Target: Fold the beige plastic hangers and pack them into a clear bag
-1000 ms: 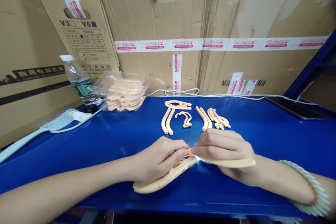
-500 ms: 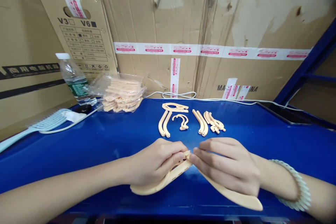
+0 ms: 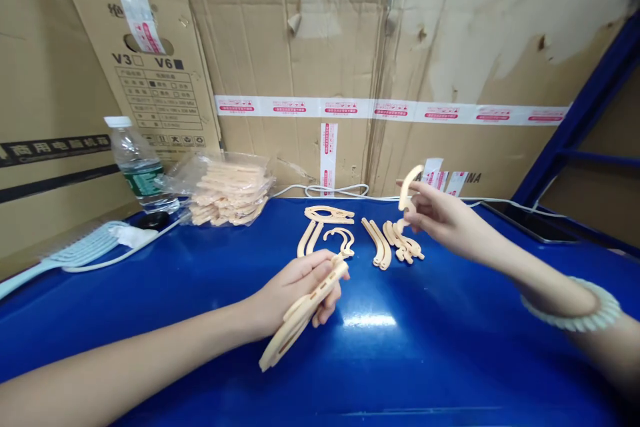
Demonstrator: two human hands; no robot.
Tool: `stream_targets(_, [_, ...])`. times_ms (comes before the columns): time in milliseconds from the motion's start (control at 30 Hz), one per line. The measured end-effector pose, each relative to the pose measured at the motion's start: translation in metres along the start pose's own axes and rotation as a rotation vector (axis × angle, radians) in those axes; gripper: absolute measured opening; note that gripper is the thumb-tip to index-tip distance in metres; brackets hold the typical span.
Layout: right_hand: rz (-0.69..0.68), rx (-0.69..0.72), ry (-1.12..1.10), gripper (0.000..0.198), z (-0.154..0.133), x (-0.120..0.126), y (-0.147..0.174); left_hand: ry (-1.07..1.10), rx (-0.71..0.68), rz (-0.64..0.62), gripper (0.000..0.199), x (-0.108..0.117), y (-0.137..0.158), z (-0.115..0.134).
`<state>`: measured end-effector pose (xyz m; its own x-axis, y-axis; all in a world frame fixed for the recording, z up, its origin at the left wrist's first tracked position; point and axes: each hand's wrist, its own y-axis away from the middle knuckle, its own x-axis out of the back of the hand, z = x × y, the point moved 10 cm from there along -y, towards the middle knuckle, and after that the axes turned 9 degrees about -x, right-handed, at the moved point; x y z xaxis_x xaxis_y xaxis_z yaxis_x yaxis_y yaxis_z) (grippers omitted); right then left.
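Note:
My left hand (image 3: pixel 295 290) is closed round a cream plastic folding hanger (image 3: pixel 305 307), its two arms folded together and slanting down towards me. My right hand (image 3: pixel 430 213) is raised at the right, pinching a curved cream hanger hook (image 3: pixel 409 187) between thumb and fingers. Just below it lies a small pile of hanger hooks (image 3: pixel 407 247). To the pile's left are two hanger arms (image 3: pixel 377 243). Beyond my left hand, another pair of hanger arms (image 3: pixel 309 238), a loose hook (image 3: pixel 343 233) and a folded hanger body (image 3: pixel 329 215) lie on the table.
A clear bag of cream hanger parts (image 3: pixel 227 190) stands at the back left beside a water bottle (image 3: pixel 137 167). A pale blue hairbrush (image 3: pixel 85 247) lies at the left. A white cable (image 3: pixel 330 190) runs along cardboard (image 3: pixel 300 47). A dark tablet-like slab (image 3: pixel 530 221) lies back right.
My right hand has left the hanger, moved up and right to the hook pile, and lifted a hook. The hanger in my left hand is now folded, with its arms together.

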<state>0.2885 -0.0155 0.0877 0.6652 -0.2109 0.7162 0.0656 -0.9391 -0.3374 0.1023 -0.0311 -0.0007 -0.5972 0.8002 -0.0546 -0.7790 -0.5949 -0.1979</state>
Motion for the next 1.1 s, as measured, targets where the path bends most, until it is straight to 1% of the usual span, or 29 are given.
stream_targets(33, [-0.088,-0.146,-0.008,0.054,0.023,-0.003,-0.006,0.075,-0.002,0.035,0.036,0.004,-0.001,-0.001])
stream_targets(100, [-0.193,-0.291,-0.012,0.066,0.053,-0.005,-0.011,0.155,-0.023,0.094,0.031,0.010,-0.003,0.003])
stream_targets(200, [-0.260,-0.391,-0.009,0.066,0.076,-0.010,-0.011,0.208,-0.019,0.166,0.021,0.017,-0.002,0.009])
stream_targets(300, [-0.271,-0.474,0.020,0.059,0.089,-0.015,-0.009,0.223,-0.005,0.235,0.016,0.023,-0.001,0.012])
stream_targets(400, [-0.256,-0.532,0.080,0.052,0.094,-0.015,-0.009,0.236,0.001,0.276,0.019,0.028,-0.002,0.012])
stream_targets(533, [-0.292,-0.580,0.197,0.042,0.097,-0.016,-0.006,0.226,0.024,0.303,0.015,0.030,0.000,0.011])
stream_targets(633, [-0.311,-0.574,0.326,0.040,0.101,-0.017,-0.006,0.200,0.035,0.325,0.017,0.031,0.002,0.011])
stream_targets(700, [-0.274,-0.542,0.429,0.038,0.100,-0.015,-0.008,0.183,0.043,0.337,0.021,0.032,0.002,0.012])
stream_targets(733, [-0.234,-0.515,0.480,0.036,0.097,-0.012,-0.009,0.178,0.045,0.344,0.022,0.033,0.002,0.012])
stream_targets(767, [-0.183,-0.481,0.526,0.034,0.091,-0.009,-0.009,0.178,0.044,0.352,0.023,0.034,0.001,0.012])
stream_targets(833, [-0.082,-0.395,0.585,0.033,0.069,-0.006,-0.007,0.184,0.039,0.370,0.024,0.036,0.001,0.012])
stream_targets(900, [-0.018,-0.206,0.567,0.033,0.028,-0.013,0.001,0.195,0.028,0.386,0.026,0.038,0.000,0.010])
stream_targets(933, [-0.010,-0.070,0.531,0.031,0.003,-0.021,0.009,0.202,0.022,0.390,0.027,0.038,0.000,0.010])
stream_targets(967, [0.024,0.236,0.448,0.028,-0.040,-0.030,0.024,0.213,0.013,0.392,0.028,0.038,0.000,0.009])
stream_targets(1000, [0.024,0.499,0.396,0.027,-0.074,-0.041,0.046,0.227,0.003,0.393,0.028,0.038,0.000,0.009])
stream_targets(1033, [0.019,0.683,0.411,0.025,-0.096,-0.053,0.066,0.243,-0.005,0.391,0.029,0.038,0.000,0.009])
stream_targets(1067, [0.031,0.835,0.441,0.025,-0.112,-0.063,0.085,0.262,-0.011,0.388,0.029,0.037,0.000,0.009])
stream_targets(1100, [0.043,0.939,0.475,0.024,-0.121,-0.073,0.099,0.282,-0.010,0.387,0.030,0.036,0.000,0.008])
